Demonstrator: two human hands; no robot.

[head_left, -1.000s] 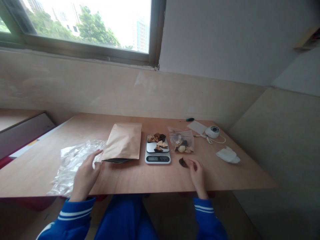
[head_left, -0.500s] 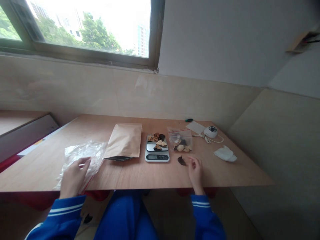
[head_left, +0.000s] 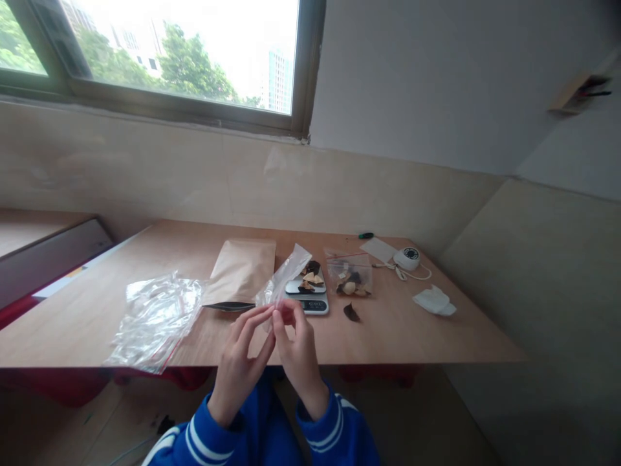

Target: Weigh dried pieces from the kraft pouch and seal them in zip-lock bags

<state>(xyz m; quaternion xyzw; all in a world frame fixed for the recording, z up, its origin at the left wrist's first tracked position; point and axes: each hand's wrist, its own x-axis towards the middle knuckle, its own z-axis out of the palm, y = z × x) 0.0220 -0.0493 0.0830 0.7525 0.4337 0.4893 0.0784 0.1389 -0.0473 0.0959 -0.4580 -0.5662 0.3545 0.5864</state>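
My left hand [head_left: 242, 353] and my right hand [head_left: 298, 349] meet at the table's front, both pinching the near end of a clear plastic zip bag [head_left: 286, 272]. The bag stretches away from my fingertips, partly covering a white kitchen scale [head_left: 319, 307]. Brown and pale dried pieces [head_left: 312, 278] lie on its metal plate. Left of the scale, a brown paper pouch [head_left: 245, 262] lies flat with its dark mouth toward me. A single dark dried piece [head_left: 350, 313] rests to the scale's right, near a filled zip bag [head_left: 349, 278].
A pile of clear plastic bags [head_left: 158, 320] spreads over the table's left front. At the right are a white round device [head_left: 407, 259] with a cable, a white card [head_left: 378, 249], a crumpled tissue [head_left: 434, 300] and a green-handled tool [head_left: 366, 236]. A wall closes the far side.
My left hand has left the bag pile, and a clear bag is now between both hands. My right hand has moved left, away from the dark dried piece, which stays on the table.
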